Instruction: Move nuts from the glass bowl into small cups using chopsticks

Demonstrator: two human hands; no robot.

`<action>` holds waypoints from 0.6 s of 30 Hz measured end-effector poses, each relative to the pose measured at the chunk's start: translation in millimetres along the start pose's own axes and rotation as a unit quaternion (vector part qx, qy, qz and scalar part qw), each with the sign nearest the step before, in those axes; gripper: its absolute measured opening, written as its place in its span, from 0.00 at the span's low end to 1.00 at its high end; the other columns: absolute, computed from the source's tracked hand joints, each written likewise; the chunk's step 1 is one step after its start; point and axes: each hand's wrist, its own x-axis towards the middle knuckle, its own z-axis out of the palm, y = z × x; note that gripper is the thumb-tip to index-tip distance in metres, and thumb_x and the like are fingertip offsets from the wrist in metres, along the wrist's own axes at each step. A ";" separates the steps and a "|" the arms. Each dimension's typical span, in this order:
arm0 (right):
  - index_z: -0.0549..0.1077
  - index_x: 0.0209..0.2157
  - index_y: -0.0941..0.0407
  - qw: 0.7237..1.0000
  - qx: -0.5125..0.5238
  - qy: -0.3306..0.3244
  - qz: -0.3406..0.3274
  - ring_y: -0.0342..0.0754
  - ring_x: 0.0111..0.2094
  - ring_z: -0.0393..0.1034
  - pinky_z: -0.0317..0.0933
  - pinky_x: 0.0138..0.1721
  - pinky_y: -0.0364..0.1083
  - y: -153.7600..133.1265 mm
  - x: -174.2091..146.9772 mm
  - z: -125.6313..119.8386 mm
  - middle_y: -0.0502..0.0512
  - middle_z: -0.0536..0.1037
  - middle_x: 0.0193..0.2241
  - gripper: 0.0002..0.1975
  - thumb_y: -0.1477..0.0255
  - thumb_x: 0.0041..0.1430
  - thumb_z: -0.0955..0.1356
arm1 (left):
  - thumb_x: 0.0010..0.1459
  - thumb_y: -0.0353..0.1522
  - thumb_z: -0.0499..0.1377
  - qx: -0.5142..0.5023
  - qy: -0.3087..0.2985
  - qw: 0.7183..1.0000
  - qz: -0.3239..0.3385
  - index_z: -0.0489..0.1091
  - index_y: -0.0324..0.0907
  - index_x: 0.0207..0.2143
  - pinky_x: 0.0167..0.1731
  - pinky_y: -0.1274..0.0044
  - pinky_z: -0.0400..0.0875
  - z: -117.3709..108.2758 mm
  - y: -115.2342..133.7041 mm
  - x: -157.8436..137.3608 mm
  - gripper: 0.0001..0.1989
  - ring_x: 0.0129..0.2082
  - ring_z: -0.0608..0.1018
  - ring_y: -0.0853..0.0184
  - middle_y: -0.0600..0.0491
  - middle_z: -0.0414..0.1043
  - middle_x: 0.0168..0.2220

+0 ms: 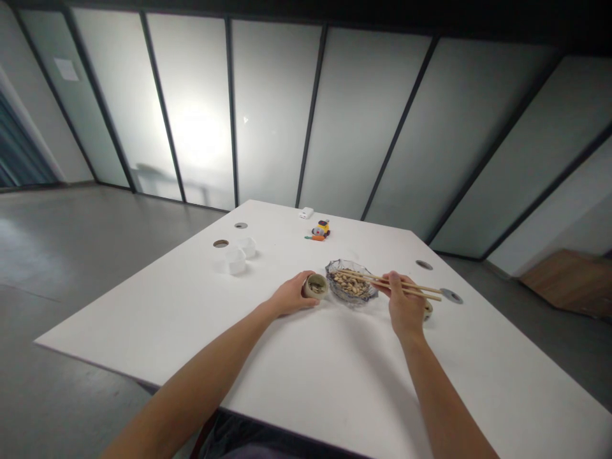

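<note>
Head view: a left hand (292, 293) grips a small, pale, round cup (315, 287) just beside a transparent, fluted bowl (345, 299) of tan nuts (354, 284), where light wooden chopsticks (415, 291), held in the right hand (403, 307), reach in. Picking appears underway, calling for a firm pinch. Behind that hand, another round cup (428, 310) sits partly hidden; a yellow toy vehicle (322, 228) stands clear beyond.

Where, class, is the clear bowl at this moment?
In the head view, the clear bowl stands on the white table, right of centre, between the small cup in the left hand and the right hand, which holds chopsticks.
</note>
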 end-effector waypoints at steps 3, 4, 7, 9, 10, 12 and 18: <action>0.77 0.33 0.55 0.990 -0.127 0.023 -0.056 0.55 0.33 0.80 0.74 0.40 0.55 2.4 6.4 -11.0 0.57 0.82 0.30 0.30 0.40 0.58 0.69 | 0.51 0.36 0.72 0.006 0.000 1.000 -0.002 0.67 0.47 0.63 0.53 0.65 0.75 -0.2 -0.2 -0.5 0.37 0.51 0.81 0.53 0.46 0.79 0.55; 0.77 0.32 0.55 0.980 -0.178 0.027 -0.088 0.55 0.34 0.80 0.72 0.41 0.55 2.2 7.9 -14.3 0.58 0.82 0.31 0.31 0.39 0.60 0.67 | 0.51 0.36 0.72 0.007 0.000 1.000 -0.003 0.67 0.47 0.63 0.53 0.65 0.75 -0.3 -0.1 -0.6 0.37 0.51 0.81 0.53 0.46 0.79 0.55; 0.76 0.29 0.54 0.940 -0.287 0.022 -0.182 0.55 0.34 0.77 0.69 0.40 0.52 1.5 11.4 -20.9 0.60 0.82 0.30 0.33 0.39 0.64 0.62 | 0.51 0.36 0.72 0.008 -0.001 1.000 0.000 0.66 0.47 0.63 0.53 0.65 0.75 -0.8 0.0 -0.8 0.37 0.52 0.81 0.53 0.46 0.78 0.56; 0.76 0.28 0.54 0.924 -0.316 0.003 -0.217 0.54 0.33 0.76 0.67 0.38 0.51 2.3 13.2 -22.6 0.60 0.82 0.30 0.34 0.39 0.65 0.60 | 0.51 0.37 0.72 0.005 -0.004 1.000 0.001 0.66 0.47 0.63 0.52 0.66 0.75 -1.0 0.2 -0.8 0.37 0.51 0.81 0.54 0.46 0.78 0.56; 0.76 0.27 0.53 0.919 -0.322 -0.009 -0.227 0.54 0.33 0.76 0.67 0.39 0.51 3.2 13.8 -22.9 0.60 0.82 0.30 0.34 0.39 0.66 0.60 | 0.51 0.37 0.71 0.004 -0.005 1.000 -0.001 0.66 0.47 0.63 0.52 0.66 0.75 -1.1 0.4 -0.9 0.37 0.51 0.81 0.54 0.46 0.78 0.56; 0.76 0.27 0.52 0.916 -0.321 -0.041 -0.235 0.55 0.35 0.76 0.67 0.41 0.52 5.5 14.5 -22.7 0.59 0.82 0.30 0.33 0.39 0.66 0.60 | 0.51 0.36 0.71 0.003 -0.008 1.000 -0.008 0.66 0.47 0.64 0.52 0.66 0.75 -1.2 1.3 -1.0 0.38 0.51 0.81 0.54 0.47 0.80 0.54; 0.78 0.29 0.50 0.938 -0.267 -0.088 -0.203 0.55 0.35 0.75 0.69 0.42 0.54 8.2 10.9 -21.4 0.56 0.81 0.30 0.28 0.41 0.63 0.65 | 0.51 0.36 0.71 -0.004 -0.011 1.000 -0.017 0.66 0.46 0.63 0.52 0.66 0.75 -2.0 6.5 -2.0 0.37 0.50 0.82 0.53 0.47 0.80 0.53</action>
